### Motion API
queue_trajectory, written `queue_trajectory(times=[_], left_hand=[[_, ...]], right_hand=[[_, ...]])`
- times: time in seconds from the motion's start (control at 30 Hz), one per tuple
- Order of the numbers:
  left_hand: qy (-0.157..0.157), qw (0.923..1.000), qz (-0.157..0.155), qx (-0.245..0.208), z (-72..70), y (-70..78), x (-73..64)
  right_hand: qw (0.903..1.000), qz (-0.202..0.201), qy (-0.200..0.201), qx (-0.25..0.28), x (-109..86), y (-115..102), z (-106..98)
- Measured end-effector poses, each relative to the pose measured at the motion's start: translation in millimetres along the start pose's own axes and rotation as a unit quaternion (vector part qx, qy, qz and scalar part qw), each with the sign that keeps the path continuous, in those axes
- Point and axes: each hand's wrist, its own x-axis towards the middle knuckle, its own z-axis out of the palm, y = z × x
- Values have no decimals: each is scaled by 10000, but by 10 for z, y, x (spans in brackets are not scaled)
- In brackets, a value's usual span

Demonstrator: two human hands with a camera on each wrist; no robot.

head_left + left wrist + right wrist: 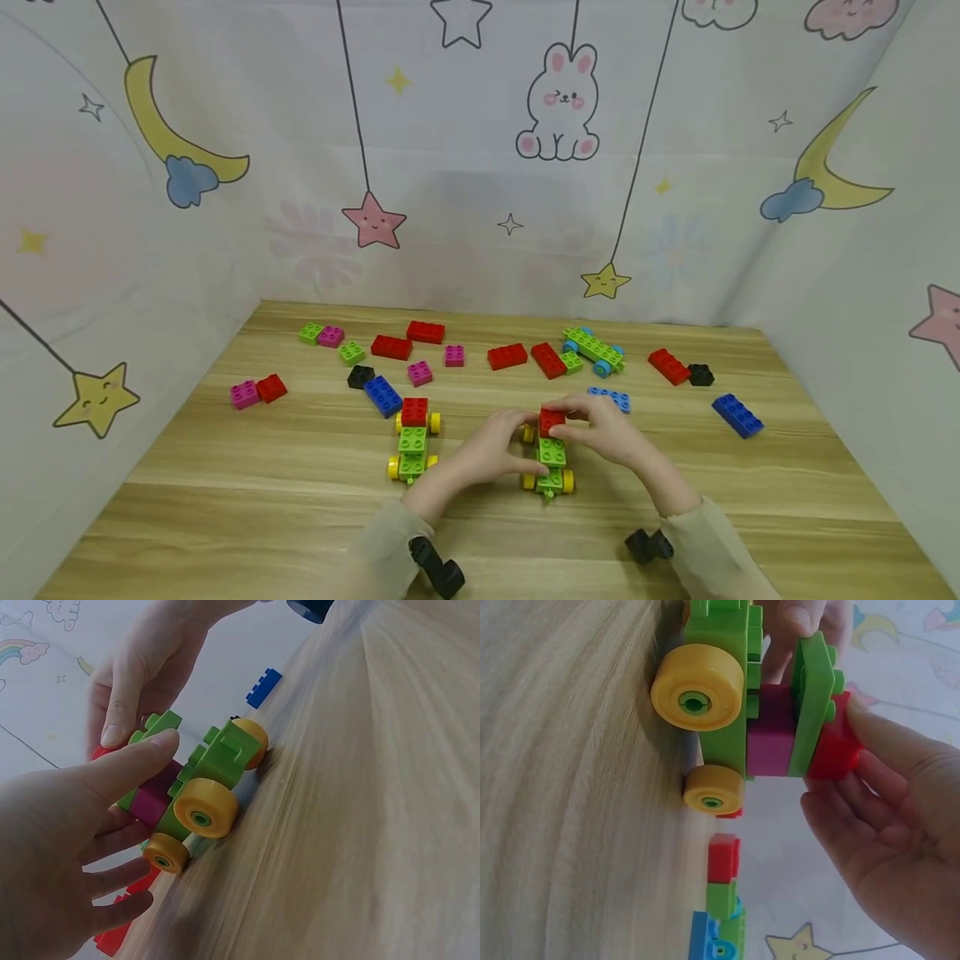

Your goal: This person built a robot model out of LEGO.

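A toy car (pixel 552 455) of green bricks on yellow wheels stands on the table between the hands. In the right wrist view a magenta brick (pixel 770 733) sits on its green base, a green plate (pixel 810 712) on that, and a red brick (pixel 834 756) on top at one end. My right hand (pixel 611 432) pinches this red brick between thumb and fingers. From the other side my left hand (pixel 487 452) holds the car, its thumb lying along the green plate and its lower fingers spread. A similar car (pixel 412 442) with a red top stands left of my left hand.
Behind the hands lie scattered bricks: several red ones (pixel 507 357), magenta ones (pixel 454 356), a blue brick (pixel 383 396) and another blue brick (pixel 738 415) at right. A green chassis with blue wheels (pixel 594 350) stands farther back. A printed curtain (pixel 465 275) encloses the wooden table (pixel 247 500).
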Motion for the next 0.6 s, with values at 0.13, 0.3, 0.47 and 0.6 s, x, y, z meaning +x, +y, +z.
queue_trajectory(times=[0.13, 0.3, 0.47, 0.6], left_hand=[[5, 10000, 11, 31, 4, 1, -4], [7, 10000, -10, -51, 4, 7, -5], [2, 10000, -19, -63, 7, 7, -6], [22, 10000, 11, -46, 13, -3, 1]], right_hand=[[10000, 9, -52, 16, -1, 7, -6], [9999, -25, -111, 64, 1, 5, -12], [9998, -10, -145, 146, 4, 4, -12], [9998, 13, -138, 146, 7, 5, -12]])
